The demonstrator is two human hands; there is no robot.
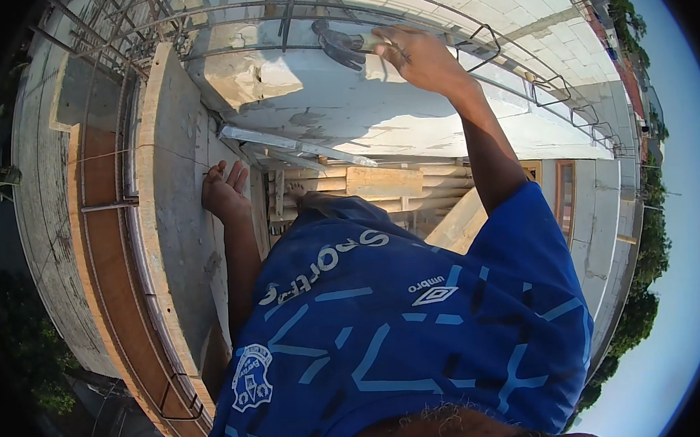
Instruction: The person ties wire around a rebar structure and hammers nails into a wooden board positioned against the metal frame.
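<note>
In my right hand [412, 54] is the handle of a claw hammer [339, 44], its dark metal head pointing left above a pale concrete or plastered surface, close to rebar rods. My left hand [226, 192] is low beside the inner face of an upright formwork panel [174, 205], its fingers curled. A thin wire [171, 152] crosses the panel's edge and runs to those fingertips; whether they grip it or some small piece is too fine to make out. A metal-faced bar [281, 142] slants just right of the left hand.
Left of the panel, rebar rods run inside a narrow form with a brown-faced board [116, 257]. A rebar cage [517, 68] with stirrups extends along the block wall [489, 6]. Bamboo poles and a plank [384, 182] lie below. Trees and ground appear far down at left.
</note>
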